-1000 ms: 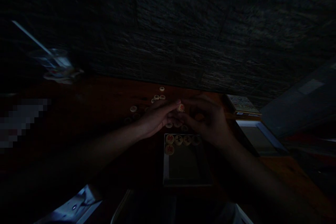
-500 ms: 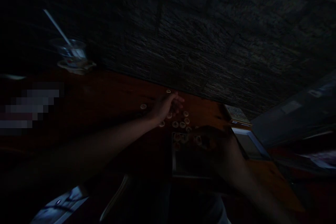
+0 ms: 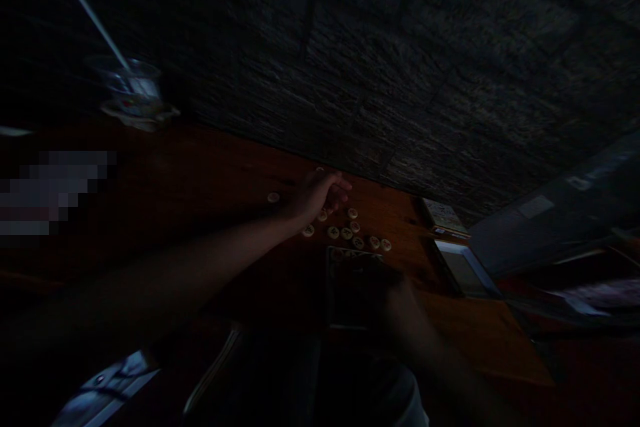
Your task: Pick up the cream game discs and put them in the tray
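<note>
Xiangqi pieces (image 3: 347, 233): loose on the table (image 3: 210, 167), just beyond the shallow tray (image 3: 329, 290); a few inside its far edge. Right hand (image 3: 380, 277) now over the tray; 1 s ago it was beside the left hand (image 3: 319, 197) at a red-marked piece. Suggests handling has shifted trayward. Left hand loosely curled above loose pieces. Too dark to tell either hand's grip.

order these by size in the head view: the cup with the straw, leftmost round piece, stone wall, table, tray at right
1. Stone wall
2. Table
3. Cup with the straw and tray at right: too close to rank
4. Leftmost round piece
</note>
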Demonstrator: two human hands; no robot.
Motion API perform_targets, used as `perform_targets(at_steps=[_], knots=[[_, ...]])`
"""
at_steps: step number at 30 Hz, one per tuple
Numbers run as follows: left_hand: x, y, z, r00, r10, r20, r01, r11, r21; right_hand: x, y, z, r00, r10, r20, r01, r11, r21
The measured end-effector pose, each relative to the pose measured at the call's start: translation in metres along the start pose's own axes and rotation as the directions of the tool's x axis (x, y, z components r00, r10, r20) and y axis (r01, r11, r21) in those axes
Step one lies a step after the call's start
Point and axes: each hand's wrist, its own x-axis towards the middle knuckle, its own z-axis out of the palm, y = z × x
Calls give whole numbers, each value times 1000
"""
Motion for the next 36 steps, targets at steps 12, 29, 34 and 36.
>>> perform_targets(at_steps=[12,29,34,36], knots=[[18,6,-19,982,132,-138,-127,991,44,20,37,-49,960,129,-248,-72,971,227],[18,-3,-18,982,142,-121,-125,982,141,0,11,-11,993,106,59,-121,906,406],[18,-4,-19,982,149,-117,-131,980,147,-2,9,-9,989,136,60,-148,880,452],[18,-5,-19,982,150,-118,-132,980,146,-2,9,-9,989,138,60,-150,882,447]])
